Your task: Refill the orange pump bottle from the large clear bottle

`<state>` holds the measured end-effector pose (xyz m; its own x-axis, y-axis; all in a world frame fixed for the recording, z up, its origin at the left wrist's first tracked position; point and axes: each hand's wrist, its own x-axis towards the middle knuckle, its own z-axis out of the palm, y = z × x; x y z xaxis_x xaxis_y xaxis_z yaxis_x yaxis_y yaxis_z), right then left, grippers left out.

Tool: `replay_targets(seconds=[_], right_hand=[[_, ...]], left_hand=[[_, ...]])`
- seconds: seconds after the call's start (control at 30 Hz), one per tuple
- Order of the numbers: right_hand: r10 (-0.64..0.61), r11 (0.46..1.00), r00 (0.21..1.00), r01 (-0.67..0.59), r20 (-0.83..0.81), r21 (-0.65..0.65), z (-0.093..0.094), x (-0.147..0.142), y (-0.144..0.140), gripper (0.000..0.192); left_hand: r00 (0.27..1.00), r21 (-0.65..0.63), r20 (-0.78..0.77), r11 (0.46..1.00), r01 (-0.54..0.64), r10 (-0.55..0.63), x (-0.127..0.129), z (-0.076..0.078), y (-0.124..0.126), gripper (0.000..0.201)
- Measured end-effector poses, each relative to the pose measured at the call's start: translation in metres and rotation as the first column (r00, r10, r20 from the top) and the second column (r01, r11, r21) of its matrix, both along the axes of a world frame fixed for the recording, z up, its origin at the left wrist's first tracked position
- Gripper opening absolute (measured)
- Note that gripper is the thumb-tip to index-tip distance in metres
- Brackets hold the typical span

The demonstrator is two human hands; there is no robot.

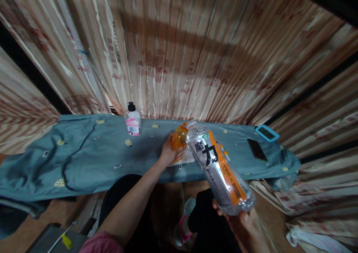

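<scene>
Far left: worktop (84,152) draped in a teal patterned cloth, a dark cable (73,160) looping across it. Striped curtain (195,51) hangs right behind. Small clear pump bottle (132,123) with black cap and pink label stands upright at the back edge, well apart from the hands.

Center: left hand (168,152) reaches over the front edge, grip clenched around a small orange container (179,137) that sits over a white cloth (188,157) on the worktop. Can't tell if the container rests on the cloth or is lifted.

Just right of it: large clear plastic bottle (219,169) with an orange label and black characters, tilted steeply, its open neck right at the orange container's top, touching or nearly so. Liquid inside not clear enough to tell. Right hand (242,221) holds the bottle from below at its base, grip wrapped on it, low in frame over the person's lap.

Right end of worktop: black phone (257,149) lying flat, and past it a small device with a blue frame (267,133) near the back corner.
</scene>
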<state>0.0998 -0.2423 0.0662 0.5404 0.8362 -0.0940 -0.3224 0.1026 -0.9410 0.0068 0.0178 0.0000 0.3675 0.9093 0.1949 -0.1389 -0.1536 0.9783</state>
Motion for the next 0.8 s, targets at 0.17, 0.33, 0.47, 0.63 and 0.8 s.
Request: replay_targets(seconds=[0.17, 0.33, 0.47, 0.63, 0.8], right_hand=[[0.009, 1.000, 1.000, -0.009, 0.006, 0.009, 0.0025, -0.0012, 0.0007, 0.051], [-0.006, 1.000, 1.000, 0.006, 0.008, 0.005, 0.0038, -0.0023, 0.0016, 0.053], [-0.016, 1.000, 1.000, 0.016, 0.009, 0.008, 0.0047, -0.0022, 0.0021, 0.054], [0.007, 1.000, 1.000, -0.007, 0.018, -0.007, 0.0038, -0.0007, 0.0017, 0.053], [-0.016, 1.000, 1.000, 0.016, 0.021, -0.004, 0.0018, -0.0003, 0.0005, 0.051]], left_hand=[[0.998, 0.031, -0.055, 0.999, -0.016, 0.018, -0.0008, 0.0001, 0.0005, 0.053], [1.000, 0.012, 0.002, 1.000, 0.006, -0.006, -0.0002, 0.0019, -0.0002, 0.053], [0.999, 0.002, 0.029, 1.000, 0.015, -0.015, 0.0005, 0.0007, 0.0001, 0.054], [1.000, 0.029, -0.014, 1.000, 0.006, -0.006, 0.0001, -0.0001, 0.0004, 0.054], [1.000, 0.016, -0.002, 1.000, 0.014, -0.014, -0.0005, 0.0020, 0.0000, 0.054]])
